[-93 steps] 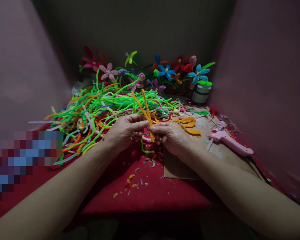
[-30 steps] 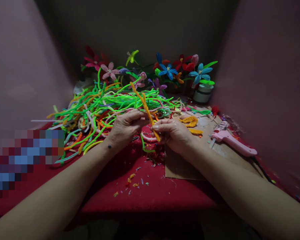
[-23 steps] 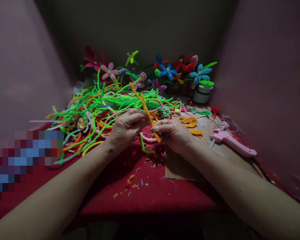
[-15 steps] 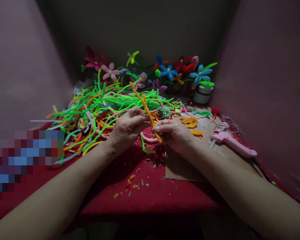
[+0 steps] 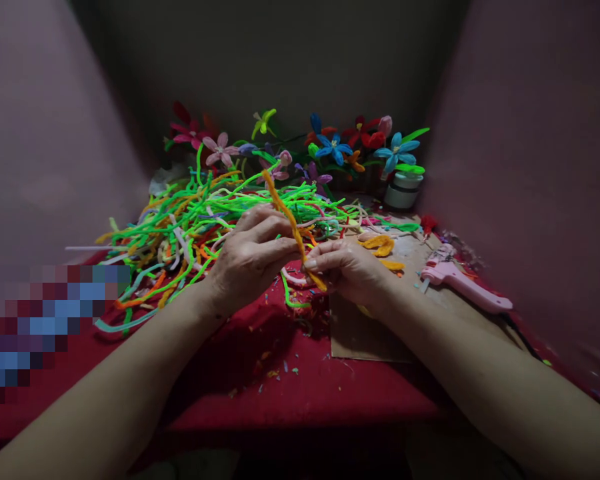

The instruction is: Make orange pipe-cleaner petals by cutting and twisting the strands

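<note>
An orange pipe cleaner, twisted along its length, slants between my hands over the front of the table. My right hand pinches it near its lower end, with a short tail showing below the fingertips. From the other side, my left hand closes its fingers on the pipe cleaner a little above the right fingertips; its thumb is mostly hidden. Behind my left hand spreads a tangled heap of pipe cleaners, mostly bright green, with orange, white and pink among them.
A pink glue gun lies on the cardboard sheet at right, near looped orange pieces. Fuzzy flowers line the back beside a white jar. Coloured scraps litter the red cloth. Walls rise on both sides.
The two orange strands, apart at the top before, now lie wound together. My left hand has turned, showing more of its back. My right hand stays nearly in place.
</note>
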`<state>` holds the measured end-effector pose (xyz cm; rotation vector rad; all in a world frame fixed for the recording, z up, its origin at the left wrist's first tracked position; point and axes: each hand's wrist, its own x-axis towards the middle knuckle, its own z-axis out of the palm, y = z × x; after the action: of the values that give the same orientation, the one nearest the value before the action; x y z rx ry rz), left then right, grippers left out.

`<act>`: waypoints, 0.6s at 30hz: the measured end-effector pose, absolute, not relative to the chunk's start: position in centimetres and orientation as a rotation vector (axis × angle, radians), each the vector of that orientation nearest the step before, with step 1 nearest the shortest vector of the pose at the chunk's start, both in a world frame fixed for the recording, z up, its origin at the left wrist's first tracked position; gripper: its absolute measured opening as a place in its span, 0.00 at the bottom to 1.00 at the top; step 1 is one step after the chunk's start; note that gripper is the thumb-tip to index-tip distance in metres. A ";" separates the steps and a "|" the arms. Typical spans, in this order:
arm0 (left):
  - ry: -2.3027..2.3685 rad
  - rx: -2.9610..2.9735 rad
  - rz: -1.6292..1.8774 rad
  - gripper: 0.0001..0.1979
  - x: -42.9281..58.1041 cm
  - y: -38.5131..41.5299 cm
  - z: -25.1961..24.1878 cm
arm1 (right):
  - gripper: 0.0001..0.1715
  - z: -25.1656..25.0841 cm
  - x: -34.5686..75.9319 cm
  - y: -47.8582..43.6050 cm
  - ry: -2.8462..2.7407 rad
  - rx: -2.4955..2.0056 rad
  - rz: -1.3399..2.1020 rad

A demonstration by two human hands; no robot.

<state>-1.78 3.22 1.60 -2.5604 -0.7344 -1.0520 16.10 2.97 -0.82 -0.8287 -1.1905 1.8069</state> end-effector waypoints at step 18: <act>-0.824 -2.633 -0.914 0.13 -2.1 3.7 1.5 | 0.04 -0.9 16.4 3.0 -1.083 -0.715 1.921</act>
<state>-2.13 3.68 1.49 -2.6329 -0.8240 -0.9140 16.38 2.95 -0.92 -0.7149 -1.0829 1.9210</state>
